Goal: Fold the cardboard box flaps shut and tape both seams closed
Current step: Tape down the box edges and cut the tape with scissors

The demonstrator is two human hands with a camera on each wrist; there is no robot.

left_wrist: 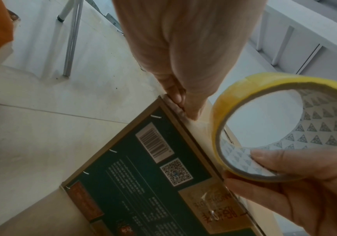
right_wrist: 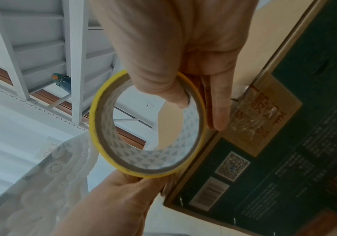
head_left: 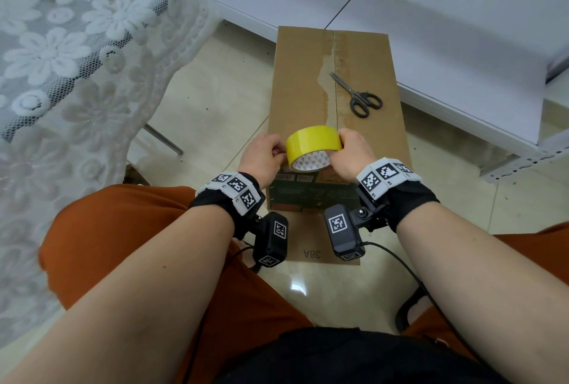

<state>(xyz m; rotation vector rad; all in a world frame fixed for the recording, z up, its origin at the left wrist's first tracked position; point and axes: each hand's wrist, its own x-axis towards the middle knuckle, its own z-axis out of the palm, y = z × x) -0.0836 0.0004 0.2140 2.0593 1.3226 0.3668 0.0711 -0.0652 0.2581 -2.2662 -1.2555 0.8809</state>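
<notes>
Flaps folded flat on tall brown cardboard box [head_left: 308,81] on floor; top seam not yet taped, yellow roll of packing tape [head_left: 313,143] raised over near edge.

Right hand [head_left: 354,152] gripping roll, thumb hooked inside patterned core; left hand [head_left: 264,155] pinching at roll's outer face, probably hunting loose end. Next: peel free, anchor over near edge, draw along seam. Black-handled scissors [head_left: 358,95] resting on lid, seen only from head view; wrist views alone showing thumb inside core and printed dark label.

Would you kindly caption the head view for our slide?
Both hands hold a yellow tape roll above a closed cardboard box; scissors lie on top.
</notes>
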